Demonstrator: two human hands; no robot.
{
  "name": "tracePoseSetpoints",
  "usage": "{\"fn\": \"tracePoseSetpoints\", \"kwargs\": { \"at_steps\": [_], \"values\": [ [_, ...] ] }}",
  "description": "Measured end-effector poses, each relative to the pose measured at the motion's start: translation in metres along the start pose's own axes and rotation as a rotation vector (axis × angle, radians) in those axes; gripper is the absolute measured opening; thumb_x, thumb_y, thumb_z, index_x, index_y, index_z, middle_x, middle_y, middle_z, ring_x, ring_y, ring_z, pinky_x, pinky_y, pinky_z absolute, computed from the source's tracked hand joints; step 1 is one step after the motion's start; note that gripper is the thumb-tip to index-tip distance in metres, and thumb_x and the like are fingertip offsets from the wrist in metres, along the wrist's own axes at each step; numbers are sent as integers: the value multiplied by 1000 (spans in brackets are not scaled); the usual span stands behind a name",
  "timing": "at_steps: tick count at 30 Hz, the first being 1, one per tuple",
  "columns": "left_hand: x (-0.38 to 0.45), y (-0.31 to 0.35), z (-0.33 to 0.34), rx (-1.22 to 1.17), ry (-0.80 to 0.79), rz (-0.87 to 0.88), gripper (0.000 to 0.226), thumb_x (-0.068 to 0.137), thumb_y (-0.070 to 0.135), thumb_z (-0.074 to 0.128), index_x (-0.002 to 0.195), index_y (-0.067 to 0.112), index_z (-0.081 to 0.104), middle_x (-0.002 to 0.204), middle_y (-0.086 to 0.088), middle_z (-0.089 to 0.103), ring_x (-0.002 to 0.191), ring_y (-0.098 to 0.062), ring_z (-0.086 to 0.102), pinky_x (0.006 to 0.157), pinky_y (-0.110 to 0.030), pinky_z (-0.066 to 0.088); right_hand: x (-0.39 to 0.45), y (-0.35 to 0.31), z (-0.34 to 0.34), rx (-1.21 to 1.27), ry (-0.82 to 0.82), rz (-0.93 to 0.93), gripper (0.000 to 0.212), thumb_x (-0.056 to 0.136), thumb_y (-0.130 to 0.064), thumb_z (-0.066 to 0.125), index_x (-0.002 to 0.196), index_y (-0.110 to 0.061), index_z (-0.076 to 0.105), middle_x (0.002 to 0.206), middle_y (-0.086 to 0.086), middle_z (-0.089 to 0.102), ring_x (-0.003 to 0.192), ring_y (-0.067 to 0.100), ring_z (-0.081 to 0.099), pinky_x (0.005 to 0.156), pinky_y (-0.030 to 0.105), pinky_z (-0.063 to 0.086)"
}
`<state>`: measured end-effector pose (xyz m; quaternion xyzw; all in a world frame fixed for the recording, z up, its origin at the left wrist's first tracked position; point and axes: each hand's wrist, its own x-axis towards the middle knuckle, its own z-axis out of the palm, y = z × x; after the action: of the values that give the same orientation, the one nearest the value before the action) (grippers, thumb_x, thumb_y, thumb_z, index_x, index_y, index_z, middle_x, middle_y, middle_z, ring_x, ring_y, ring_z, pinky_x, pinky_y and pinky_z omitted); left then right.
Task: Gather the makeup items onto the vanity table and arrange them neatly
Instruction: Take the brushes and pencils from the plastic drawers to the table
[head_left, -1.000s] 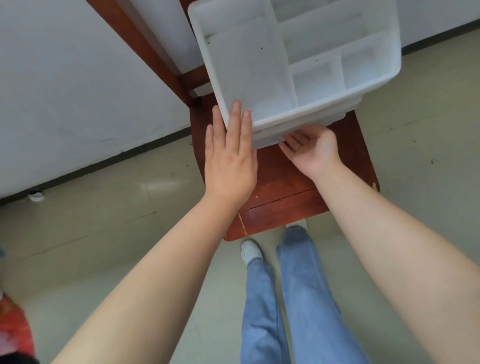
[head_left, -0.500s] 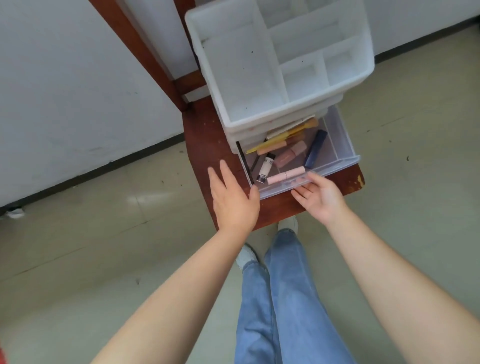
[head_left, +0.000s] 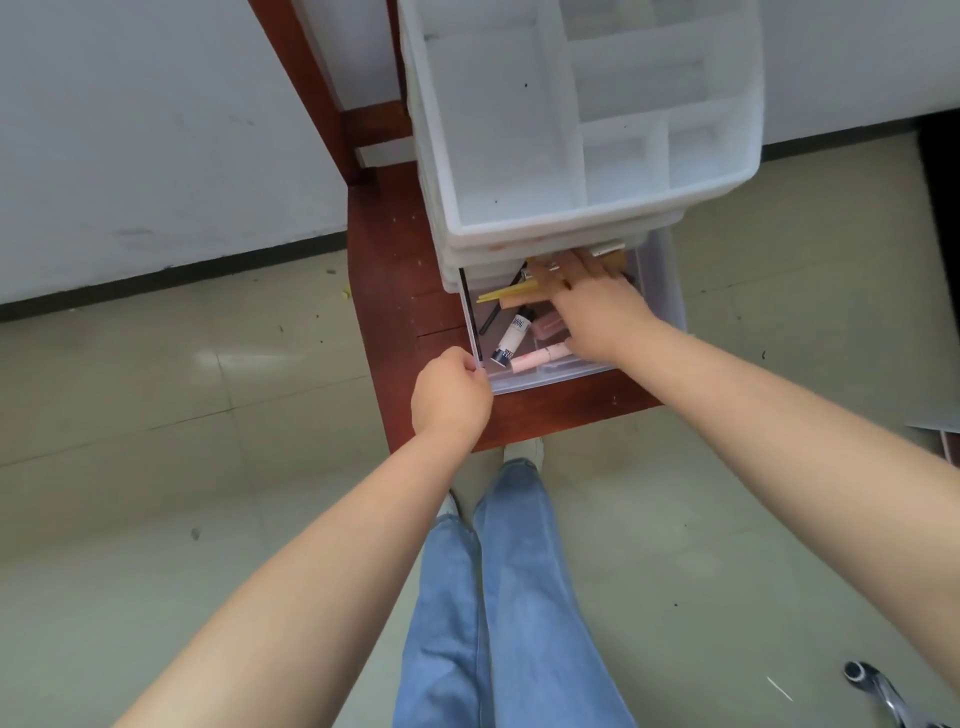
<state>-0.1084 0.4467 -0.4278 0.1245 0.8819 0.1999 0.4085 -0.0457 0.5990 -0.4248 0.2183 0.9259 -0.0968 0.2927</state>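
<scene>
My left hand (head_left: 451, 396) grips the clear drawer (head_left: 655, 291) corner while my right hand (head_left: 597, 312) reaches, fingers extended, among the makeup tubes (head_left: 514, 335).

A clear drawer (head_left: 670, 291) stands pulled out at the chair seat's front edge. Along its front wall lies a pale pink tube (head_left: 540, 357); just behind, a white tube with dark cap (head_left: 513, 336) slants. Yellow pencils (head_left: 511, 292) lie toward the back.
</scene>
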Motion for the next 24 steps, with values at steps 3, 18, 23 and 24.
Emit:
{"fn": "tracePoseSetpoints", "kwargs": {
  "at_steps": [3, 18, 23, 24],
  "values": [
    [5, 1, -3, 10, -33, -23, 13, 91, 18, 45, 91, 13, 57, 104, -10, 63, 86, -24, 52, 67, -26, 34, 22, -8, 5, -164, -21, -5, 73, 84, -20, 57, 142, -13, 13, 147, 18, 20, 135, 37, 19, 111, 51, 17],
    [8, 4, -9, 103, -157, 2, 9, 88, 13, 42, 88, 15, 51, 104, -12, 63, 84, -25, 50, 69, -26, 36, 29, -3, 6, -279, 28, -250, 28, 86, -1, 44, 115, -2, 45, 109, 19, 57, 99, 35, 56, 75, 37, 39],
    [4, 6, -15, 103, 16, 54, 27, 87, 9, 40, 108, 6, 58, 111, -13, 60, 98, -27, 54, 77, -29, 39, 10, 6, -11, -171, 94, -282, 22, 84, -2, 49, 105, -6, 48, 97, 14, 60, 87, 33, 58, 61, 34, 38],
    [2, 6, -16, 87, 89, 104, 26, 86, 6, 40, 104, 5, 59, 108, -13, 59, 93, -24, 52, 73, -26, 35, 1, 10, -13, -133, 118, -275, 20, 84, -3, 50, 103, -7, 49, 93, 12, 61, 83, 32, 59, 58, 33, 35]
  ]
}}
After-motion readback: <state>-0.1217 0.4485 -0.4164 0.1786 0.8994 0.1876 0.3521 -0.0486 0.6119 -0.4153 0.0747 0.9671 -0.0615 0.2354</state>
